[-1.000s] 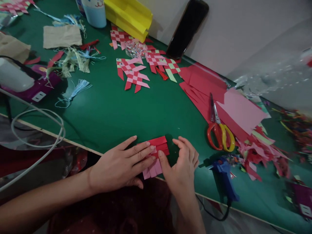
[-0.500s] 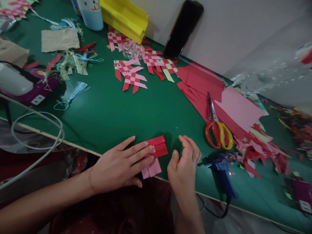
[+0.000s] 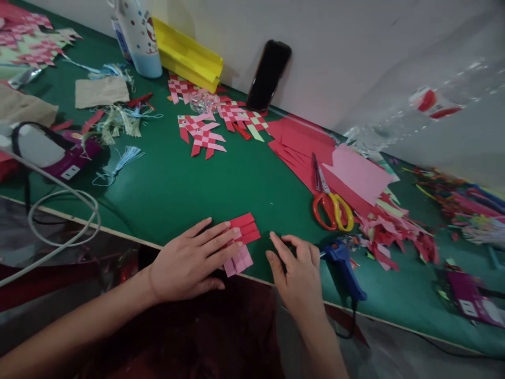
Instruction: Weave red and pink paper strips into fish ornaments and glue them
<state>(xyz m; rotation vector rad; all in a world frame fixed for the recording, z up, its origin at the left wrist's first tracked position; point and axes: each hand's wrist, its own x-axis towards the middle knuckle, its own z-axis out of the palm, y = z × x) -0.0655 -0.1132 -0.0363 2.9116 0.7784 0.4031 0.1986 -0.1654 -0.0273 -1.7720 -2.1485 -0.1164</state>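
Note:
Flat across a piece of woven paper strips point(image 3: 246, 229) lies my left hand point(image 3: 197, 255), fingers stretched out and pressing it near the table's front edge. Red strips stick out past my fingertips at the upper right, pink ones below; the woven middle is mostly covered. To the right, my right hand point(image 3: 298, 268) hovers by the table edge, fingers loosely curled and apart, apparently holding nothing. The strips are a short gap away from it. A blue glue gun point(image 3: 345, 268) lies just beyond that hand, and scissors point(image 3: 331, 202) with red and yellow handles rest above it.
Woven paper fish point(image 3: 203, 137) lie at the back centre, by a phone point(image 3: 269, 76) leaning on the wall. Red paper sheets point(image 3: 303, 139) and paper scraps point(image 3: 398, 231) spread to the right. Tassels point(image 3: 122, 160), a bottle point(image 3: 142, 42) and a white cable point(image 3: 92, 216) are left.
My right hand has turned, its index finger now reaching forward more. My left hand stays flat on the paper strips. The camera view has shifted, so the table's things appear moved.

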